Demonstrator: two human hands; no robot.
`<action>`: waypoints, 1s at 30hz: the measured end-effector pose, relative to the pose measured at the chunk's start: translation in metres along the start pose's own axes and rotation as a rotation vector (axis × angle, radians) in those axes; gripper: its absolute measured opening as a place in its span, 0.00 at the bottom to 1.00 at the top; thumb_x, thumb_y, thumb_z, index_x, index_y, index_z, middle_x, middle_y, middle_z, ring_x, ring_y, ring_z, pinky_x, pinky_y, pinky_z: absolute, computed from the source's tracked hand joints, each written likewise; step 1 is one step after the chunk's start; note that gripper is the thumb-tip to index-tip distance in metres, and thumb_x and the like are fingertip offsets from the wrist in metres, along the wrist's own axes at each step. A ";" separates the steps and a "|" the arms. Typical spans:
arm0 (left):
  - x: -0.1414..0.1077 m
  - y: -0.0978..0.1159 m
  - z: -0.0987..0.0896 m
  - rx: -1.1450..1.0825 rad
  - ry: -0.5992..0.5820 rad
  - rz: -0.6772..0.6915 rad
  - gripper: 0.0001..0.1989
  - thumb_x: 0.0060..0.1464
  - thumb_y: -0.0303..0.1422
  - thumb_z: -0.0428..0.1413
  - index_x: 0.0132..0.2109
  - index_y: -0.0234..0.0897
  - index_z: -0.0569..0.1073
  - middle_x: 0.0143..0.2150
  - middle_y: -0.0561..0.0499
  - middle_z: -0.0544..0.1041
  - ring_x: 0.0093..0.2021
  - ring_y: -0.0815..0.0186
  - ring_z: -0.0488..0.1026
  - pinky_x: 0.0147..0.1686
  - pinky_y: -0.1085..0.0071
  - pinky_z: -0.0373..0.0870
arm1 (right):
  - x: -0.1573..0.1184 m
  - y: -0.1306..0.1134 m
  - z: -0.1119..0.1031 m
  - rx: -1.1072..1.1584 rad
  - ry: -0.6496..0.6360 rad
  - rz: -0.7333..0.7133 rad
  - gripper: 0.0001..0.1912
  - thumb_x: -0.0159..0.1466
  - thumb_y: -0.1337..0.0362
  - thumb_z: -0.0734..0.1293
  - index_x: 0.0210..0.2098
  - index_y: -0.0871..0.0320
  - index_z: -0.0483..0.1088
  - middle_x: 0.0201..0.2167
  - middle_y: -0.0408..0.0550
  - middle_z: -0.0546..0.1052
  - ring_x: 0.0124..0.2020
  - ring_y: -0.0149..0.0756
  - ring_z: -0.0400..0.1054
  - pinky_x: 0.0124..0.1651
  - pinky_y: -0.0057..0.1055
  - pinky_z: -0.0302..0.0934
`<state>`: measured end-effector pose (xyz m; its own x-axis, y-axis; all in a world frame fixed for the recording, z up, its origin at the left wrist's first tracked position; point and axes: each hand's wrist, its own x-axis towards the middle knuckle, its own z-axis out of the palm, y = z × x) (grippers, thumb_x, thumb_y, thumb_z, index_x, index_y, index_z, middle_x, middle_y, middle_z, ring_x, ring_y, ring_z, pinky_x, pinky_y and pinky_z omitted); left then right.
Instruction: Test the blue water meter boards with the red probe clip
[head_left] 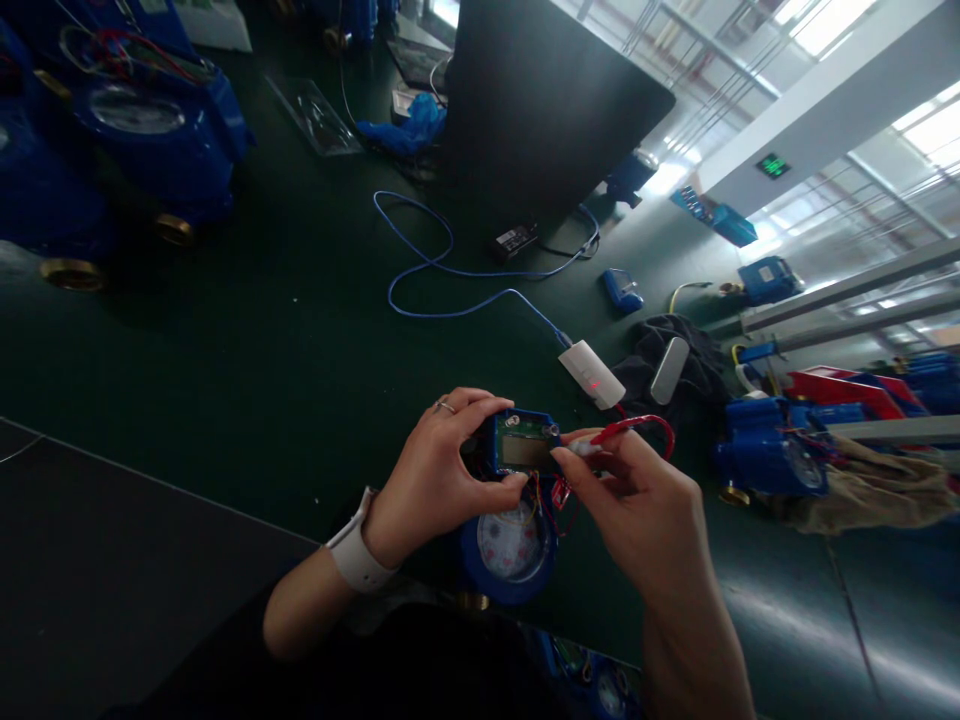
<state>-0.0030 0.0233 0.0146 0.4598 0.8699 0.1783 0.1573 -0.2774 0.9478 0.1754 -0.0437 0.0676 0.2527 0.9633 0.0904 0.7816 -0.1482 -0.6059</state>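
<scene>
A blue water meter (510,548) with a round clear dial sits at the table's front edge, close to my body. Its raised housing shows a green circuit board with a small grey display (525,450), and thin coloured wires run down from it. My left hand (431,475) grips this housing, thumb at the lower edge and fingers over the top. Between thumb and fingers, my right hand (637,510) pinches a white connector (583,448) against the housing's right side; its contact point is hidden. A red cable (664,428) loops from the connector towards a white adapter box (592,375) with a red light.
A blue USB cable (420,268) snakes across the green table to the adapter. Behind stand a dark monitor (547,100) and a black power brick (514,242). More blue meters (150,130) crowd the left; another meter (776,445) and a dark cloth (697,375) lie right.
</scene>
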 end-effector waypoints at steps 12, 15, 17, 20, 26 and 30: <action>0.001 0.001 0.000 -0.009 -0.004 -0.008 0.25 0.44 0.30 0.63 0.52 0.34 0.72 0.50 0.43 0.74 0.51 0.54 0.72 0.52 0.56 0.70 | 0.001 0.002 0.000 -0.016 -0.012 -0.009 0.08 0.63 0.58 0.70 0.32 0.57 0.72 0.31 0.47 0.81 0.25 0.36 0.76 0.23 0.27 0.71; 0.000 0.000 0.000 -0.005 -0.004 -0.003 0.25 0.45 0.30 0.63 0.52 0.36 0.71 0.51 0.43 0.74 0.51 0.55 0.72 0.51 0.56 0.70 | 0.000 0.002 0.000 -0.020 -0.010 -0.018 0.08 0.63 0.59 0.70 0.32 0.57 0.72 0.32 0.48 0.81 0.25 0.35 0.76 0.23 0.27 0.71; 0.000 -0.001 0.000 -0.003 -0.003 -0.001 0.25 0.45 0.30 0.64 0.52 0.36 0.71 0.51 0.44 0.74 0.51 0.55 0.72 0.52 0.57 0.70 | 0.000 0.003 -0.001 -0.019 -0.011 -0.020 0.08 0.63 0.59 0.70 0.32 0.57 0.72 0.32 0.48 0.81 0.26 0.35 0.76 0.23 0.27 0.71; -0.001 -0.001 0.000 -0.005 -0.003 -0.001 0.26 0.44 0.30 0.64 0.53 0.34 0.72 0.50 0.43 0.74 0.51 0.56 0.72 0.51 0.58 0.69 | 0.000 0.003 -0.001 -0.023 -0.018 -0.010 0.08 0.63 0.59 0.70 0.32 0.57 0.72 0.32 0.48 0.81 0.26 0.35 0.76 0.24 0.28 0.71; 0.000 0.000 0.001 -0.002 0.003 -0.008 0.25 0.44 0.29 0.63 0.52 0.32 0.72 0.51 0.42 0.74 0.52 0.56 0.72 0.52 0.57 0.69 | 0.000 0.004 0.000 -0.035 -0.031 0.021 0.10 0.63 0.57 0.68 0.32 0.57 0.72 0.30 0.49 0.80 0.26 0.37 0.74 0.24 0.31 0.69; 0.000 0.000 0.001 -0.008 0.004 -0.017 0.26 0.44 0.29 0.63 0.53 0.31 0.72 0.51 0.42 0.73 0.52 0.56 0.72 0.52 0.57 0.69 | -0.001 0.005 0.001 -0.012 -0.050 0.026 0.10 0.63 0.57 0.68 0.32 0.57 0.72 0.29 0.47 0.79 0.23 0.35 0.73 0.24 0.31 0.68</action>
<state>-0.0021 0.0231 0.0140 0.4541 0.8759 0.1632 0.1576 -0.2592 0.9529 0.1791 -0.0451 0.0637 0.2447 0.9690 0.0347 0.7819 -0.1761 -0.5980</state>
